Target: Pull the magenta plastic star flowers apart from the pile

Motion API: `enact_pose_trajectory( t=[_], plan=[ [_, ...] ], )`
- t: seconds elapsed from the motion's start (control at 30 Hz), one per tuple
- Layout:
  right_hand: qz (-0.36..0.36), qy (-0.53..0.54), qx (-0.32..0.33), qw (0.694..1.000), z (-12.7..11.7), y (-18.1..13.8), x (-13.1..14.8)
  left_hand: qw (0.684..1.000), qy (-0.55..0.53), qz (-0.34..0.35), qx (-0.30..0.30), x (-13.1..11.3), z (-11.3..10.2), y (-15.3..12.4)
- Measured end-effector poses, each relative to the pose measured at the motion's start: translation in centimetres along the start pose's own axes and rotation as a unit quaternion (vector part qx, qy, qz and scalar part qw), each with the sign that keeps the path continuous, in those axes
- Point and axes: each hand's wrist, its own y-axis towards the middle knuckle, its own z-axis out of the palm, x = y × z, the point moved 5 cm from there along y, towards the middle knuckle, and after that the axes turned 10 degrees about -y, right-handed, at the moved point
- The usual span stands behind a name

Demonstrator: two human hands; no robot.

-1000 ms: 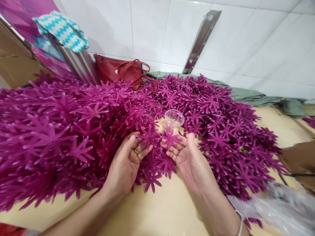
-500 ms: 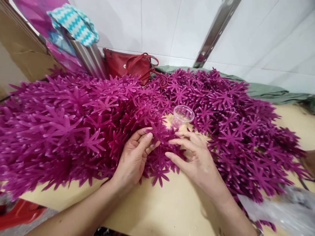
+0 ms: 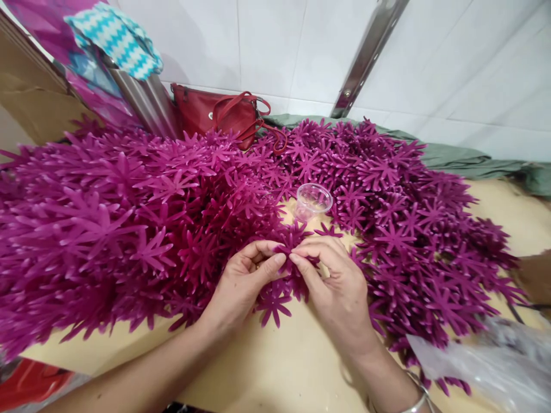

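Both hands meet over the middle of the table at a magenta artificial flower (image 3: 293,244) with narrow finger-like petals. My left hand (image 3: 247,275) pinches one side of it between thumb and forefinger. From the other side, my right hand (image 3: 338,281) pinches it too, thumb and forefinger almost touching the left fingertips. Below the hands, another flower piece (image 3: 274,305) hangs over the tabletop. A big heap of the same flowers (image 3: 94,229) spreads to the left, and a second heap (image 3: 404,229) lies to the right. What the fingers cover at the flower's centre is hidden.
A small clear plastic cup (image 3: 314,201) stands behind the hands. At the back are a red handbag (image 3: 193,112), a metal cylinder (image 3: 146,103) with a blue-white cloth cover (image 3: 116,43), and green fabric (image 3: 451,158). Clear plastic (image 3: 482,367) lies at right front on the tan table (image 3: 267,367).
My right hand has moved in from open beside the flower to a pinch on it. My left hand still holds the flower. The whole view has shifted slightly.
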Motion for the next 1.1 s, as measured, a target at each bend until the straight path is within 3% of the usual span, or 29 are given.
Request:
enact_pose_trajectory(
  t=[0.4,0.67,0.87,1.1],
  plan=[
    [-0.014,0.037,0.039,0.998,0.1,0.0,0.2,0.999,0.036,0.005,-0.014,-0.2,-0.4,-0.1],
    [0.085,0.088,0.051,0.991,0.2,0.2,-1.0,0.998,-0.038,-0.048,-0.014,0.1,0.0,0.0],
    [0.043,0.089,0.030,0.995,0.2,0.0,-0.4,1.000,0.019,-0.007,0.011,-0.2,0.0,-0.1],
    [0.065,0.126,0.045,0.989,0.6,0.1,-0.7,0.999,0.044,-0.003,0.021,-0.1,0.0,-0.2]
  ],
)
